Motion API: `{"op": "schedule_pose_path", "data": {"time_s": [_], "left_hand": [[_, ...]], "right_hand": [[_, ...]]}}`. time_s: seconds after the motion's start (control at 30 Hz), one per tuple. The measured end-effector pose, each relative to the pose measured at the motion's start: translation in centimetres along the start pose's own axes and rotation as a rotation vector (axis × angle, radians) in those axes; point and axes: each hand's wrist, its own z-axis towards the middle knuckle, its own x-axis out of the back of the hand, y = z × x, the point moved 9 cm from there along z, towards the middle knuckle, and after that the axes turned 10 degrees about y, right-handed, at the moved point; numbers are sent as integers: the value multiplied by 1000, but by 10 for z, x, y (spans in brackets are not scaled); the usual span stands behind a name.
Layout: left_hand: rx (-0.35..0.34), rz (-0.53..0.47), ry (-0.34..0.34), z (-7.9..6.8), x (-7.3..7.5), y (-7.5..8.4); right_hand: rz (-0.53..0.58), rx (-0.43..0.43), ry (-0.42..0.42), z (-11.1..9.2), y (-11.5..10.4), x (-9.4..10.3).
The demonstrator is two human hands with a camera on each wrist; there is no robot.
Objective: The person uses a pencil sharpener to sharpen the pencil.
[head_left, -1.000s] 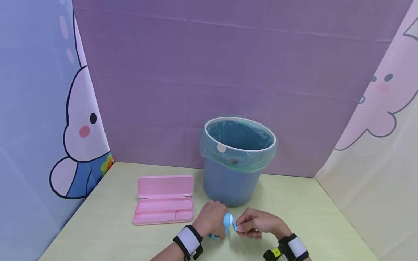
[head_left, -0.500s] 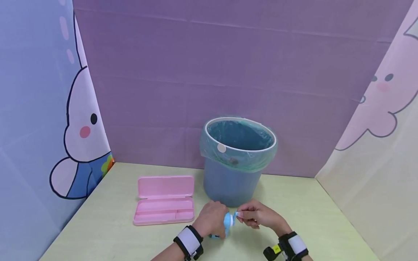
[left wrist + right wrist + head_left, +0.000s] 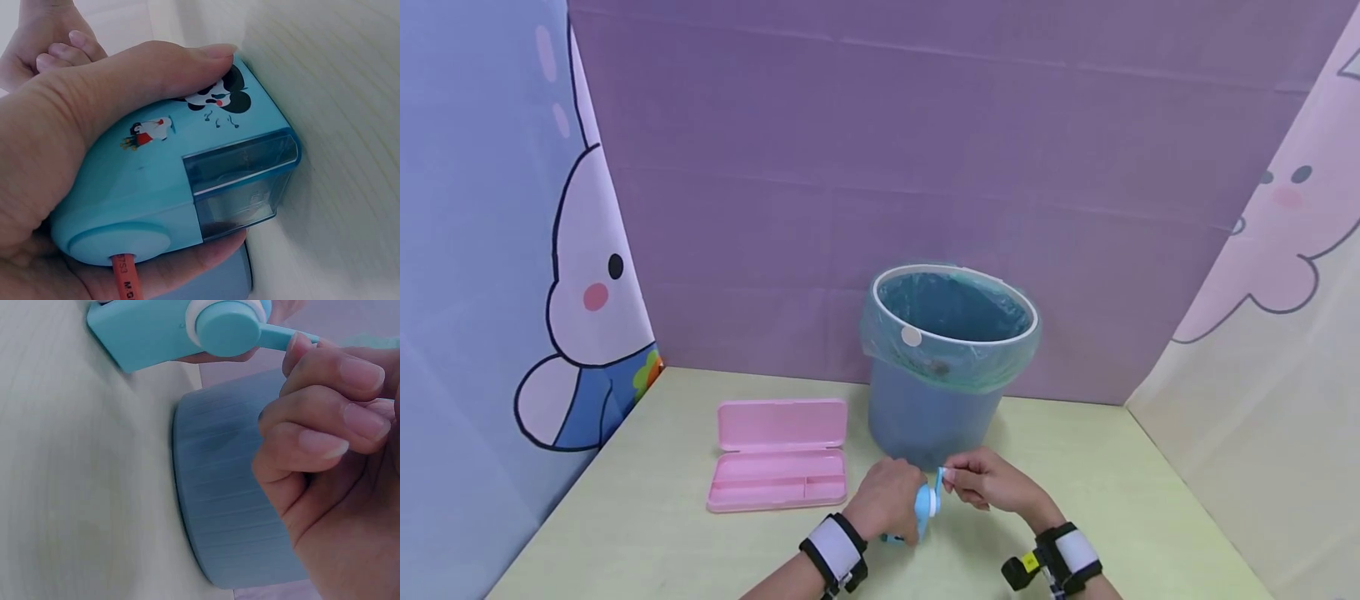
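My left hand grips a light blue crank pencil sharpener that stands on the table. Its thumb lies across the printed panda side. A red pencil sticks out of the round opening, and a see-through shavings drawer is fitted in the body. On the opposite end, my right hand pinches the tip of the blue crank arm, which points upward in the head view. The right hand's other fingers are curled in. My left palm and fingers hide part of the sharpener.
Right behind the hands stands a blue trash bin lined with a green bag. An open pink pencil case lies to the left. A purple cloth hangs behind the pale table.
The crank has turned: my right hand carried its tip from low on the right up toward the bin. My left hand and the sharpener have stayed nearly in place.
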Motion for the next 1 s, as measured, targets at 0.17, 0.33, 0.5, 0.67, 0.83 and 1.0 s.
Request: {"op": "schedule_pose_path", "data": {"time_s": [0.17,0.33,0.5,0.67,0.83,1.0], "left_hand": [[13,-1,-12,2,1,-1],[21,-6,-29,1,0,0],[20,5,-26,0,0,0],[25,4,-25,0,0,0],[30,4,-20,0,-1,-1],[23,17,8,0,0,-1]], "right_hand": [[-21,-25,34,2,3,4],[-6,-31,38,2,5,3],[-16,-20,39,3,6,2],[-17,-16,50,3,7,2],[-43,-33,62,3,8,2],[-94,-44,80,4,9,4]]}}
